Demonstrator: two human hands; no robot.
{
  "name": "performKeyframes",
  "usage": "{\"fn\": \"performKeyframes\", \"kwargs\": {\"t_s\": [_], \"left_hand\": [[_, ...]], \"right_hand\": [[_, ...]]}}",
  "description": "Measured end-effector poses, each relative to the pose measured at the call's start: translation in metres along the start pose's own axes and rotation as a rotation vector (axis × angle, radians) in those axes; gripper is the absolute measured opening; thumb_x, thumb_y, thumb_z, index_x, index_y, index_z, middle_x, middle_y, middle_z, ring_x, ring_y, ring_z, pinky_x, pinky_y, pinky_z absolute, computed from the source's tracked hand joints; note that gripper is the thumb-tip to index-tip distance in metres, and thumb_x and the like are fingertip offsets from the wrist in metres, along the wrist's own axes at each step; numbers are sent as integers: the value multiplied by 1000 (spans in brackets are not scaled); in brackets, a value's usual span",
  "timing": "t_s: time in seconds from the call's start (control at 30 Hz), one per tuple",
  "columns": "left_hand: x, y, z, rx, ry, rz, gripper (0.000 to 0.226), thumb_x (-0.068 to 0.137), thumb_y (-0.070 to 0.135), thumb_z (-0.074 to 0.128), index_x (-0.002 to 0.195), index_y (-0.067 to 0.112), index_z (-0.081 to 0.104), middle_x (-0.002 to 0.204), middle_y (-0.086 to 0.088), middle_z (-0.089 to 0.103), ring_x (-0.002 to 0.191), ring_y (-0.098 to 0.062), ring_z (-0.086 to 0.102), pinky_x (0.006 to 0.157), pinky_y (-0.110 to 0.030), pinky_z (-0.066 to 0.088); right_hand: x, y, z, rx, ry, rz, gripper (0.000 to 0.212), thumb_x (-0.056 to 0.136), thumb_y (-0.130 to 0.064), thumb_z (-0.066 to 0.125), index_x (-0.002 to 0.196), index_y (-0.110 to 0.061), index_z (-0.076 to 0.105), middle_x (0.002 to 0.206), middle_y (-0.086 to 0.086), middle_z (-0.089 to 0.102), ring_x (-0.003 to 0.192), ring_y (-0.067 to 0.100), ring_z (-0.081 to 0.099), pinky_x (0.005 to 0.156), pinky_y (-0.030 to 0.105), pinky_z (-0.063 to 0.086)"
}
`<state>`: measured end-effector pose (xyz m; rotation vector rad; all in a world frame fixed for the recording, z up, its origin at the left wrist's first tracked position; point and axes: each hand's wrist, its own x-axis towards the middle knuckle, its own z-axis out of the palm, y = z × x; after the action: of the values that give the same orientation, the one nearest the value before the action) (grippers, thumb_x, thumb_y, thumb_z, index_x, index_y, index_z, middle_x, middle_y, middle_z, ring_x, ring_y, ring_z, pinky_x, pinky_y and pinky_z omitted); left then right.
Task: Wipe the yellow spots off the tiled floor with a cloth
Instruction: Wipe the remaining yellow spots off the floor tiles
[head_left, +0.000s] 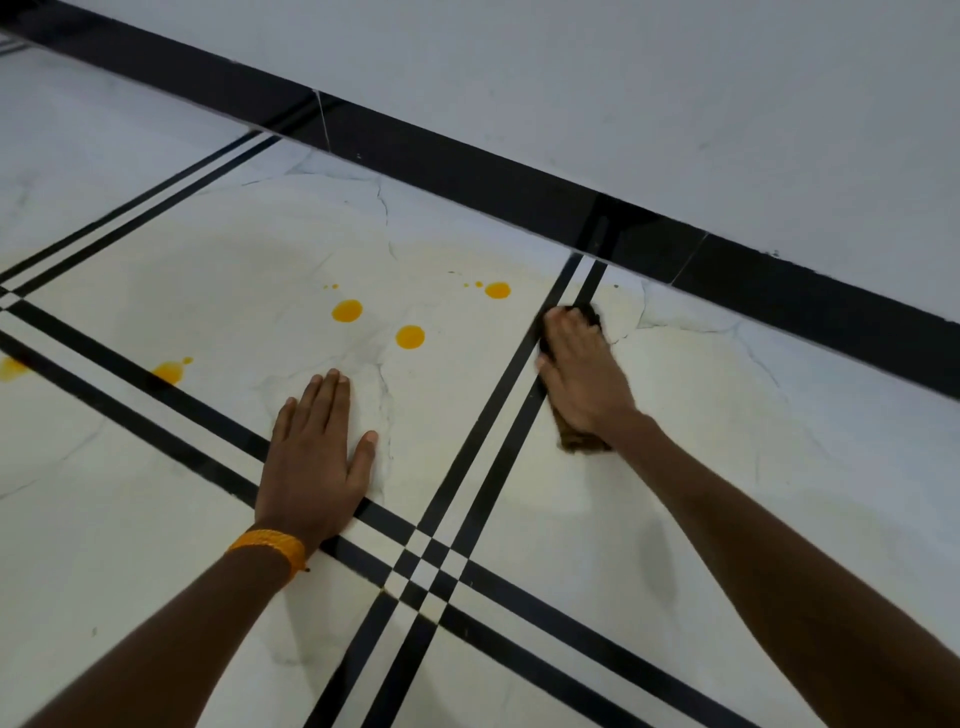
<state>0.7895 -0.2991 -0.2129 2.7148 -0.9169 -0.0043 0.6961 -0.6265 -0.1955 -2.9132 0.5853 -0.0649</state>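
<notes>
Head view of tiled floor (701, 493): pale marble-patterned tiles bordered by paired black stripes. Stripe crossing (423, 566) used as landmark throughout.

Left hand (311, 457): just beyond and left of the crossing, palm down on the tile, heel on one stripe. Four fingers straight and close together, thumb spread to the side, nothing held. Orange wristband (270, 545) at the wrist, left of the crossing.

Right hand (582, 374): beyond and right of the crossing, laid flat on the cloth. Fingers extended and together, pressed down rather than curled; outline slightly blurred.

Cloth (579, 441): dark brown, under the right hand, beside and partly over the stripe pair leading away from the crossing. One end visible past the fingertips, the other beneath the wrist.

Yellow spots (410, 336): all beyond the crossing, apart from the cloth.
- Two round spots just past the left fingertips.
- A third, farther off, near the far stripe pair and left of the cloth.
- Tiny droplets beside the two farther round ones.
- Two smeared patches far left of the crossing, one touching a stripe, one at the frame edge.

Black skirting band (467, 171) and grey wall (675, 104): farthest from the crossing, beyond the cloth.
</notes>
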Motion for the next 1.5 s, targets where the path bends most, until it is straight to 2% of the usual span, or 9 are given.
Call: {"fn": "performKeyframes", "kwargs": {"t_s": [0.1, 0.27, 0.37, 0.5, 0.73, 0.93, 1.17, 1.37, 1.5], "left_hand": [[4, -2, -6, -26, 12, -10, 79, 93, 55, 25, 153, 4, 28, 159, -15, 31, 148, -29, 27, 121, -48, 22], [15, -18, -14, -4, 61, -56, 77, 94, 53, 26, 151, 1, 32, 155, -21, 35, 143, -36, 34, 118, -51, 27], [21, -24, -8, 4, 35, -112, 81, 94, 57, 19, 157, 7, 9, 165, -12, 9, 153, -25, 7, 124, -45, 9], [21, -23, -7, 33, 17, -122, 82, 95, 58, 13, 157, 6, 6, 165, -12, 7, 153, -24, 5, 124, -46, 9], [21, -24, -5, 31, 13, -131, 80, 95, 57, 13, 158, 8, 2, 166, -10, 2, 153, -21, 1, 125, -44, 6], [21, -24, -5, 75, -4, -129, 77, 98, 54, 14, 157, 5, 4, 166, -13, 4, 154, -23, 2, 125, -46, 9], [22, -21, -7, 66, -16, -129, 77, 98, 52, 16, 157, 4, 5, 166, -13, 5, 154, -24, 2, 124, -46, 8], [22, -23, -7, 75, -16, -128, 76, 99, 52, 15, 157, 4, 6, 166, -14, 5, 154, -24, 2, 125, -46, 7], [23, -24, -6, 82, -8, -133, 77, 98, 52, 15, 157, 4, 4, 166, -13, 4, 154, -24, 1, 125, -45, 6]], "right_hand": [[-38, 26, -3, -6, 43, -59, 68, 104, -49, 20, 161, -12, 16, 168, 7, 20, 156, 23, 12, 127, 41, 12], [-11, 33, 5, -31, 142, 481, 68, 105, -42, 17, 159, -1, 16, 166, 19, 21, 154, 34, 16, 126, 50, 13], [6, -22, 13, 9, 127, 232, 68, 104, -43, 16, 161, -5, 14, 168, 14, 17, 156, 29, 12, 127, 46, 10], [-6, -48, 8, 34, -34, -162, 69, 104, -50, 12, 162, -14, 10, 170, 4, 11, 157, 19, 4, 128, 41, 8], [137, -78, 8, 37, 37, 129, 63, 106, -38, 25, 158, -2, 21, 165, 17, 24, 154, 33, 18, 126, 48, 11], [60, -148, 26, -2, -78, -538, 63, 107, -42, 23, 160, -9, 19, 168, 6, 18, 156, 21, 12, 128, 39, 6], [138, -111, 6, 8, -1, 20, 73, 101, -46, 13, 158, -1, 20, 165, 18, 24, 153, 33, 20, 125, 49, 13], [41, -174, 28, 15, -86, -460, 70, 103, -47, 13, 161, -8, 17, 169, 7, 17, 157, 23, 11, 127, 43, 10], [24, -108, 16, 13, -20, -245, 68, 104, -47, 15, 161, -9, 13, 169, 8, 14, 157, 24, 8, 128, 44, 9]]}}
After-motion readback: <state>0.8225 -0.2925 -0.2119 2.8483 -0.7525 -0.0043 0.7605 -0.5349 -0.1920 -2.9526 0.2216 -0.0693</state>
